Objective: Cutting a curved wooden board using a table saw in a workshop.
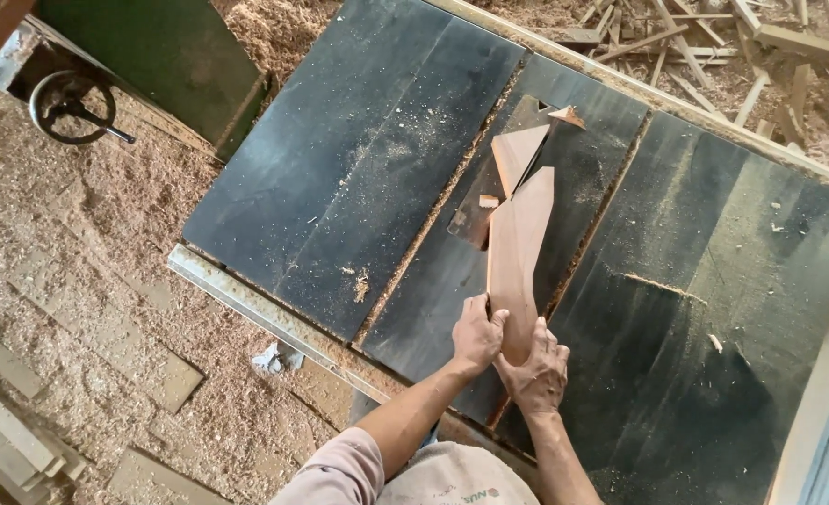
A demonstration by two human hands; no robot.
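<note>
I have my left hand [477, 335] and right hand [536, 372] both clamped on the near end of a reddish wooden board [517, 252], which lies flat on the dark saw table [339, 178]. A cut-off wedge [517, 152] sits just beyond the board's far tip. Sawdust [87, 243] covers the floor to my left.

Person is wearing a pale pinkish rolled-up sleeve [339, 468] and light shirt; left hand [477, 335] and right hand [536, 369] are showing bare.
</note>
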